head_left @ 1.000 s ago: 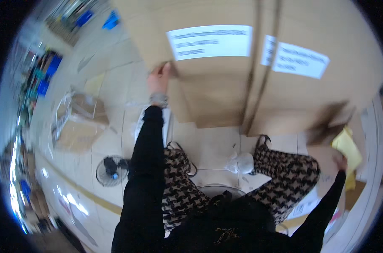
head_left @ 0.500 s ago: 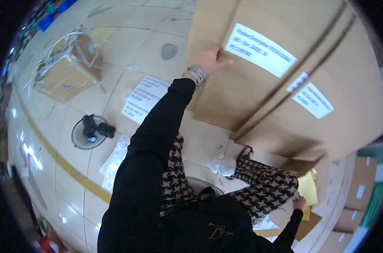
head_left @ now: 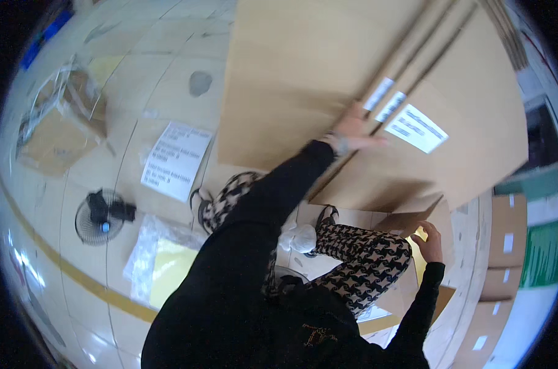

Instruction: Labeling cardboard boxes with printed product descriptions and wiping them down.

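Note:
My left hand [head_left: 354, 130], wearing bracelets, lies across the upper edges of several large flat cardboard panels [head_left: 291, 74] standing close together. Its thumb and fingers are spread, though slightly blurred. White labels show beside it, the largest label [head_left: 416, 128] on the front right panel. Low on the right, my right hand [head_left: 431, 245] is curved with a gap between thumb and fingers, over an open cardboard box [head_left: 436, 215]. Yellow sheets [head_left: 419, 249] show behind that hand. I make out nothing held in it.
A printed white sheet [head_left: 176, 160], a small black fan [head_left: 105, 218] and a clear plastic bag [head_left: 141, 252] with yellow paper lie on the left floor. Beyond them stands a carton [head_left: 61, 135] with loose straps. A white bag [head_left: 298, 238] sits between my legs; stacked cartons [head_left: 506, 237] stand right.
My left hand has moved right, from a labelled panel face onto the panel edges. A bare panel face now shows at the left. My right hand has risen over the box.

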The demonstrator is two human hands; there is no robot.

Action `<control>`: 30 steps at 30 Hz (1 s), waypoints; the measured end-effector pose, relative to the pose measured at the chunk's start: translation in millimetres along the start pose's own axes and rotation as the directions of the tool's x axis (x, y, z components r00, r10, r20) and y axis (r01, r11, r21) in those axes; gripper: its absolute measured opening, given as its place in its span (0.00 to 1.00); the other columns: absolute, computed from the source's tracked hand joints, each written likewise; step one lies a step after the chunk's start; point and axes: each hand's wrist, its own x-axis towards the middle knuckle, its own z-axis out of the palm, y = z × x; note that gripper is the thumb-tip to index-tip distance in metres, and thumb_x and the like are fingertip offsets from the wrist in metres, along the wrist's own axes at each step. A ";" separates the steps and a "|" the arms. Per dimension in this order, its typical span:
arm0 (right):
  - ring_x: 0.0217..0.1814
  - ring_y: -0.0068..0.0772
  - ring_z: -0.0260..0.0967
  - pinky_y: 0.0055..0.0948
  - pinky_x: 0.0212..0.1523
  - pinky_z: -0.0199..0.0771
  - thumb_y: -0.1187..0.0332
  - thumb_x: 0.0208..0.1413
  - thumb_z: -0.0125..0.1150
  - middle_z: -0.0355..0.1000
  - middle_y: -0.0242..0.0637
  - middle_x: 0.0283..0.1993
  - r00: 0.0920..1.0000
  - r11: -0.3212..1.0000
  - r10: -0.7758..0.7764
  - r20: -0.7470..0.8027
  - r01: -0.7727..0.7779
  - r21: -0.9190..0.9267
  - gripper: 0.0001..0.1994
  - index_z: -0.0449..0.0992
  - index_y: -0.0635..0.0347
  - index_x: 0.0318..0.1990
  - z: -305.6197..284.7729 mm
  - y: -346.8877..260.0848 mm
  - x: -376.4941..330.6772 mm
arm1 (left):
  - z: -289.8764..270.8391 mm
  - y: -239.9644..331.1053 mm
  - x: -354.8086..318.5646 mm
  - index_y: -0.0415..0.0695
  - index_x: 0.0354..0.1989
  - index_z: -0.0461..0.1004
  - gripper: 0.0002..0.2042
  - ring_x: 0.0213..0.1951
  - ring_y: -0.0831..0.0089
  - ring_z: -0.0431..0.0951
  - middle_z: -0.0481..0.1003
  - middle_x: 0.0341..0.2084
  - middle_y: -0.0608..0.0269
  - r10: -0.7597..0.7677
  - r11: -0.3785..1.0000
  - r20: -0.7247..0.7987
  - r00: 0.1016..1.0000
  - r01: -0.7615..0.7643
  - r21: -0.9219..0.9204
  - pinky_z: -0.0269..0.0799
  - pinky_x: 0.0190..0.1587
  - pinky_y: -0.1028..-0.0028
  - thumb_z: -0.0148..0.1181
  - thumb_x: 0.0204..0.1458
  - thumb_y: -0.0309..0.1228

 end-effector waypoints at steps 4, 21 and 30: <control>0.52 0.41 0.64 0.33 0.49 0.64 0.72 0.41 0.62 0.68 0.45 0.47 0.987 0.987 -0.158 0.037 0.158 0.003 0.21 0.69 0.64 0.47 15.9 -46.7 32.1 | 23.4 -4.8 -1.3 0.35 0.60 0.40 0.53 0.55 0.44 0.58 0.50 0.54 0.29 0.112 0.993 0.077 0.991 -0.115 0.033 0.54 0.57 0.62 0.61 0.35 0.58; 0.41 0.36 0.67 0.30 0.39 0.70 0.80 0.39 0.62 0.69 0.43 0.39 0.936 0.999 -0.044 0.348 0.034 0.035 0.20 0.70 0.65 0.44 95.6 -74.5 91.3 | -296.7 -309.9 -403.4 0.42 0.38 0.70 0.24 0.44 0.55 0.69 0.70 0.39 0.52 -0.491 0.365 -0.779 0.390 0.904 0.223 0.68 0.45 0.62 0.67 0.29 0.38; 0.41 0.34 0.67 0.31 0.39 0.68 0.76 0.40 0.61 0.70 0.41 0.40 0.873 0.998 0.007 0.487 0.022 -0.054 0.19 0.71 0.63 0.44 104.7 -101.2 119.8 | -306.0 -322.8 -396.2 0.48 0.51 0.59 0.36 0.50 0.57 0.66 0.67 0.44 0.57 -0.669 0.058 -0.720 0.184 0.979 0.197 0.55 0.52 0.48 0.68 0.30 0.44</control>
